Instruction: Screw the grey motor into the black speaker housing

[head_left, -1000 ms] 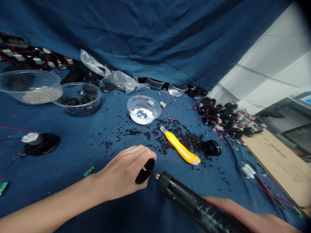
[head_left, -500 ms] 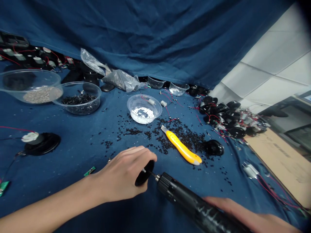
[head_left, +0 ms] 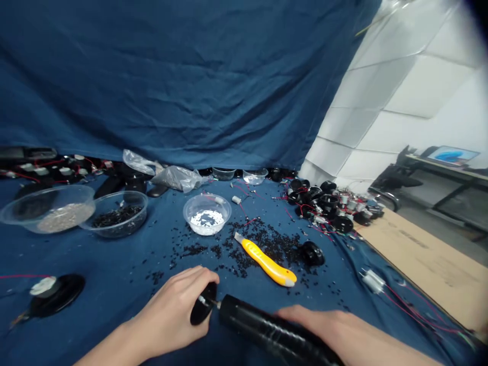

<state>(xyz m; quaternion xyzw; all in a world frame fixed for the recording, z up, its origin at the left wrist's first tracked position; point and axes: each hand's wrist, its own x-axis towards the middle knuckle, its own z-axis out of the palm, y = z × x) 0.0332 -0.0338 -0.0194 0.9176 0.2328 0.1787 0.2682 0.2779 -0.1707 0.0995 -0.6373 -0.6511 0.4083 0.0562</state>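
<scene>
My left hand (head_left: pixel 173 312) is closed round a small black round part (head_left: pixel 200 305) held on edge just above the blue cloth. My right hand (head_left: pixel 324 328) grips the black electric screwdriver (head_left: pixel 267 333), whose bit tip meets the face of the black part. Only the back of the right hand and the wrist show, its fingers wrapped under the tool's body.
A yellow utility knife (head_left: pixel 267 262) lies among scattered black screws. Clear bowls hold white bits (head_left: pixel 207 213), black screws (head_left: pixel 118 216) and grey bits (head_left: pixel 49 208). Black wheels and small motors with red wires (head_left: pixel 328 203) pile at right. A black disc (head_left: pixel 53 295) lies left. Cardboard (head_left: pixel 423 259) at right.
The camera has tilted up, so the table and both hands sit lower in view. The screwdriver has swung flatter, and my right hand shows further along it. The bit stays on the black part.
</scene>
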